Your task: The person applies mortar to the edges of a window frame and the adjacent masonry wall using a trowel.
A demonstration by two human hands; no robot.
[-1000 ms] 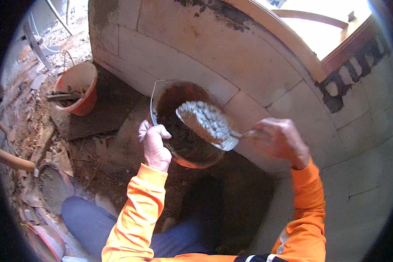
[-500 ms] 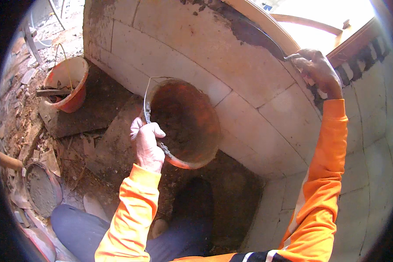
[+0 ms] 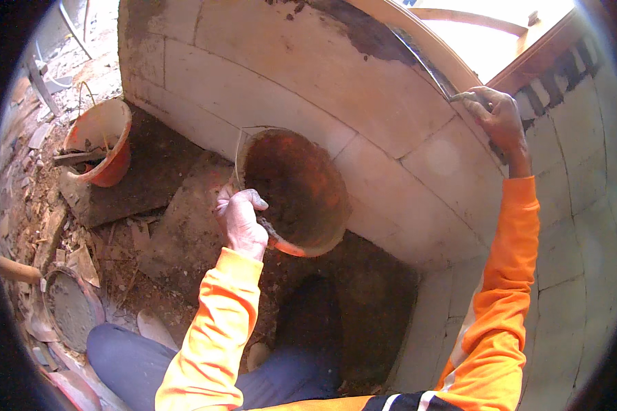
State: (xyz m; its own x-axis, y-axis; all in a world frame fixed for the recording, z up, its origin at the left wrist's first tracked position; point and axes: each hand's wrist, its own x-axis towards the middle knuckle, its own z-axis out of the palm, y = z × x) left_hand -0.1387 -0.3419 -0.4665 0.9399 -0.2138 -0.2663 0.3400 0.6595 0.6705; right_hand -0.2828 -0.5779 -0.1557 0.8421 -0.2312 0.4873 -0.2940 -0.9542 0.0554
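Spreading mortar (image 3: 371,35), prob., w/ R hand (image 3: 495,118) clamped on trowel (image 3: 443,83), L hand (image 3: 244,219) gripping bucket (image 3: 330,192), they next need even pressure.

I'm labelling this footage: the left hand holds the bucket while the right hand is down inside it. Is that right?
Not quite: the right hand is up beside the wooden frame, not inside the bucket, as the head view shows. The left hand does hold the bucket.
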